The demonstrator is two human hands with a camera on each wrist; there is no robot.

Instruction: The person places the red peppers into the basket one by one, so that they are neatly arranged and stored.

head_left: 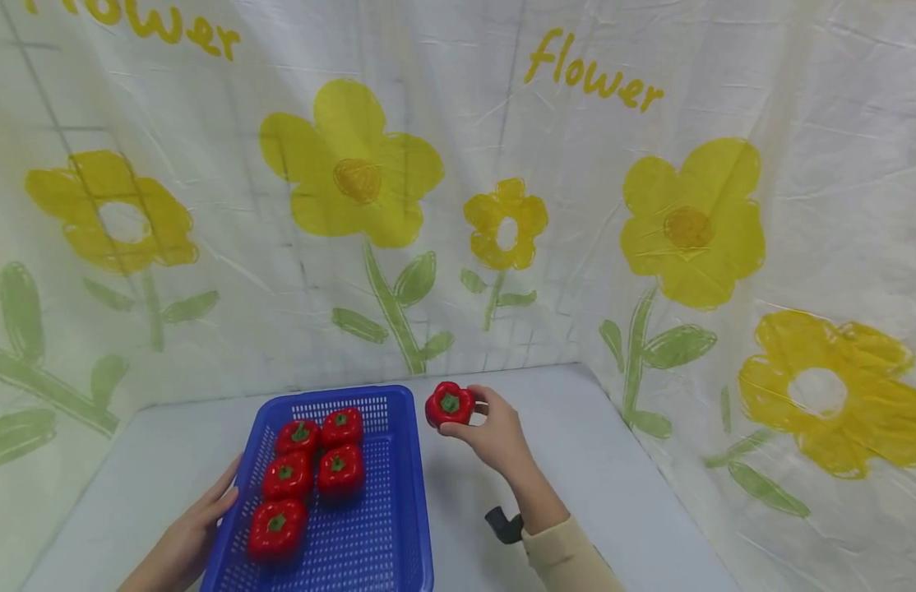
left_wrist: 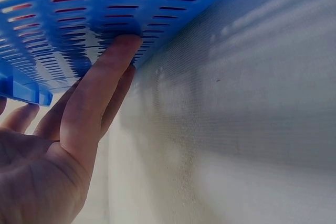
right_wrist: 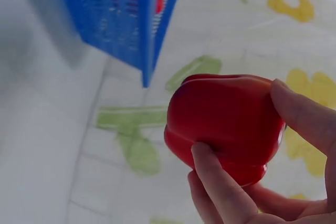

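My right hand [head_left: 498, 429] pinches a red bell pepper [head_left: 450, 404] with a green stem, held just right of the blue basket [head_left: 418, 493]. In the right wrist view, the pepper [right_wrist: 226, 121] sits between the thumb and fingertips. Several more red bell peppers stand in the left part of the basket, among them one near the front [head_left: 277, 530]. My left hand [head_left: 195, 526] touches the basket's left side. In the left wrist view, its fairly straight fingers [left_wrist: 100, 98] lie against the slotted basket wall [left_wrist: 68, 19].
The basket stands on a white table [head_left: 576, 460]. A dark device [head_left: 505, 526] sits by the right wrist. Behind the table hangs a pale curtain [head_left: 458, 107] printed with yellow flowers.
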